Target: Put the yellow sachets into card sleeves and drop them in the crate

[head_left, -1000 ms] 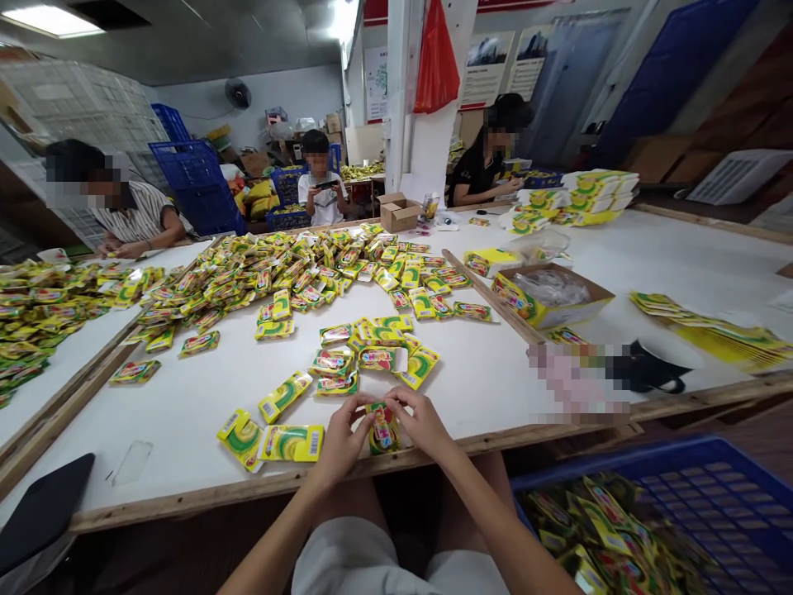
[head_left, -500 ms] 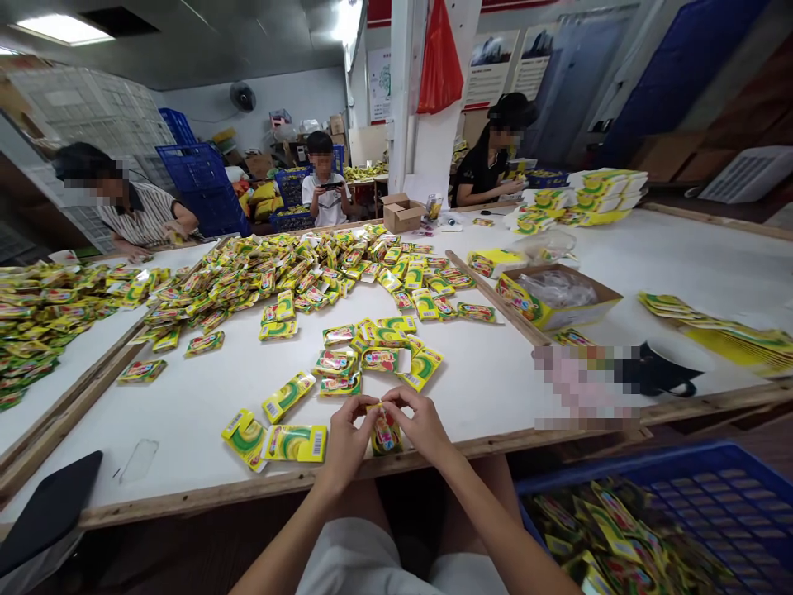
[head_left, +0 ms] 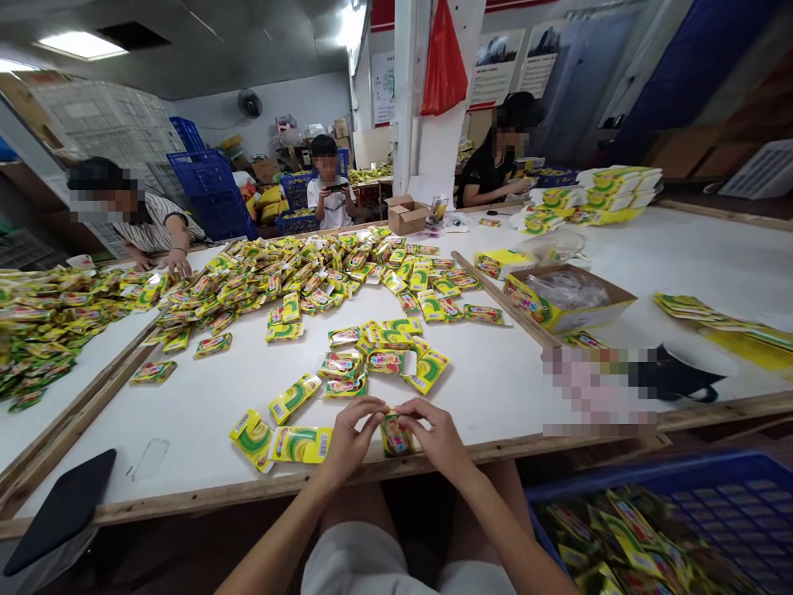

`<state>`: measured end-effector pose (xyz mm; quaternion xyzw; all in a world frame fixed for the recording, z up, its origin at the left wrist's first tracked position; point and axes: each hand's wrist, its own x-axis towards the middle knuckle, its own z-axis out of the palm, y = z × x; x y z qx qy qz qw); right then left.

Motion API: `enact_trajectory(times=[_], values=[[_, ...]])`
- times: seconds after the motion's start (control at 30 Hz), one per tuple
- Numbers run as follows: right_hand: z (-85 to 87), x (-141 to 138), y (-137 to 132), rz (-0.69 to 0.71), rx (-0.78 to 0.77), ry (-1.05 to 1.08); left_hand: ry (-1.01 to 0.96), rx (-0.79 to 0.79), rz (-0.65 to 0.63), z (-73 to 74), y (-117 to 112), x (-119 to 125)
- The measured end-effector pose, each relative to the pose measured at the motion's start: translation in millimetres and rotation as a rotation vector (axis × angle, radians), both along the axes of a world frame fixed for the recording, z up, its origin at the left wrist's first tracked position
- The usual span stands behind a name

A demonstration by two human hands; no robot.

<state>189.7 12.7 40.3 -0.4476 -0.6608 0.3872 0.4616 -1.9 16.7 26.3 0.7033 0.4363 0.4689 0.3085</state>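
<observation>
Between my two hands a small yellow-green printed box stands at the table's front edge. My left hand pinches its upper left side with thumb and forefinger. At its upper right, my right hand has finger and thumb closed on the top end. The fingers partly cover that end. To the left of my left hand lie a flat yellow box and a tilted yellow box. Beyond my hands is a small cluster of the same boxes.
A large heap of boxes covers the table's far left. Wooden strips divide the white tabletop. An open carton holds clear plastic. A blue basket of packets stands lower right; a dark phone lies lower left. Several people sit around.
My hands keep their grip at the box's top, with only small finger shifts. The view has swung slightly left. At far left, a person's arm now reaches into the heap.
</observation>
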Motion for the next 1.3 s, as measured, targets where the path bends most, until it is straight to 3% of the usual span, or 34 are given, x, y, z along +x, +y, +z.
enact_trajectory(times=[0.07, 0.13, 0.2, 0.3, 0.37, 0.43, 0.5, 0.57, 0.67, 0.77, 0.9, 0.97, 1.17, 1.3], values=[[15.9, 34, -8, -0.104, 0.029, -0.136, 0.126, 0.062, 0.076, 5.9, 21, -16], [32.0, 80, -20, -0.213, 0.014, -0.316, 0.277, 0.061, 0.237, 9.1, 48, -36], [43.4, 125, -32, -0.285, 0.002, -0.488, 0.41, -0.025, 0.481, 8.3, 72, -53], [48.7, 160, -45, -0.389, -0.012, -0.562, 0.437, -0.157, 0.629, 4.9, 91, -64], [46.8, 151, -48, -0.409, -0.009, -0.511, 0.407, -0.143, 0.615, 7.8, 89, -59], [42.5, 122, -46, -0.389, 0.039, -0.412, 0.346, -0.032, 0.527, 17.8, 74, -48], [35.6, 83, -38, -0.337, 0.098, -0.287, 0.267, 0.09, 0.31, 31.9, 52, -34], [25.5, 44, -28, -0.244, 0.131, -0.162, 0.234, 0.101, 0.025, 43.1, 29, -20], [5.8, 1, -17, -0.064, 0.103, -0.017, 0.191, 0.001, -0.189, 40.0, 2, -3], [-12.4, -16, -12, -0.011, 0.038, 0.074, -0.049, -0.163, -0.118, 13.7, -13, 8], [-24.2, -12, -11, -0.034, 0.006, 0.113, -0.379, -0.292, 0.019, -16.4, -20, 17], [-24.3, -6, -8, -0.024, 0.009, 0.076, -0.371, -0.279, 0.001, -17.8, -20, 21], [-14.4, 4, 16, 0.054, 0.047, -0.051, -0.155, -0.151, -0.022, -2.7, -12, 25], [-14.7, 0, 26, 0.009, 0.019, 0.053, -0.147, -0.067, 0.063, -5.7, -11, 27]])
